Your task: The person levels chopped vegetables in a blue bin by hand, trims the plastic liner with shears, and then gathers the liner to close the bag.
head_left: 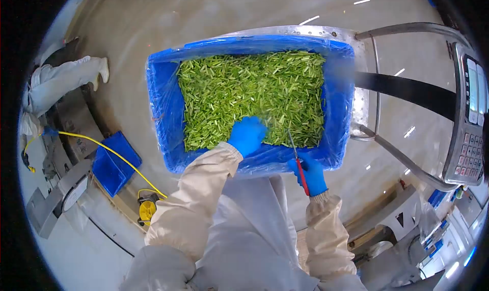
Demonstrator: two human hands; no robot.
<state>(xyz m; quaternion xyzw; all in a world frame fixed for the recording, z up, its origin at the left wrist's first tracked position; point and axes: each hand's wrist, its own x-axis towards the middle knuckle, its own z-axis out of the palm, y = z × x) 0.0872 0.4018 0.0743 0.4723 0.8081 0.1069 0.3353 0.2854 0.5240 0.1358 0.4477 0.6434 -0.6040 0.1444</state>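
From the head-worn camera: the step in hand looks like picking through short, slender, matte green cut stems (219, 92) inside a smooth blue crate (154, 82) lined with crinkled clear film (265, 168). The left hand (248, 136), in a blue glove, is at the stems' near edge, its grip hidden; the right hand (315, 178) is clenched round a slim, red-handled metal tool (302, 177), tip among them. The next move seems to call for careful tip control near the glove.
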